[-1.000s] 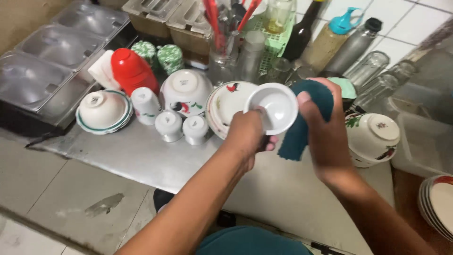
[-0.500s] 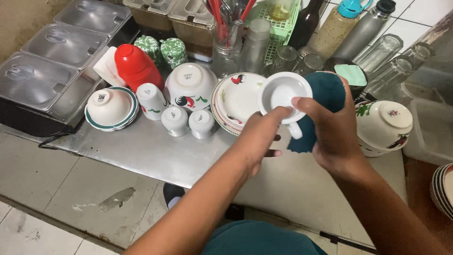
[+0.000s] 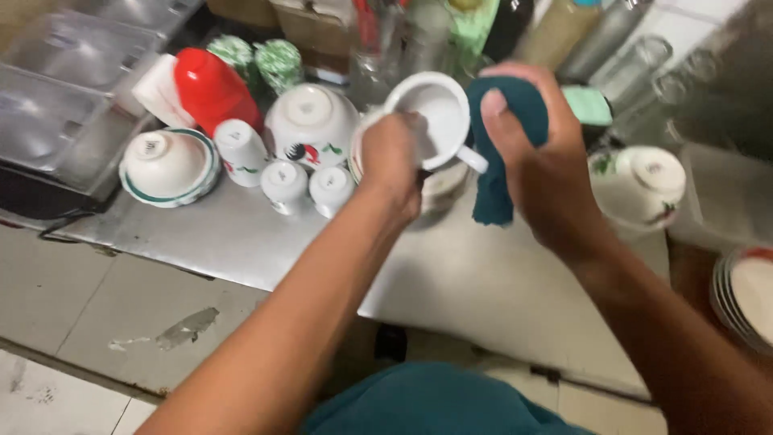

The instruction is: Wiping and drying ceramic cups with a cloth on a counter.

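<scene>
Cup [image 3: 431,117] lower now; base perhaps hidden

Brown cardboard box [image 3: 310,24] behind the crockery at top centre, no labels, signs or screens

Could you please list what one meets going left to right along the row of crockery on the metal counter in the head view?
Upturned white bowl with green rim → upturned white cup → two small upturned white cups → left hand → white mug → dark teal cloth → right hand → white patterned bowl.
</scene>
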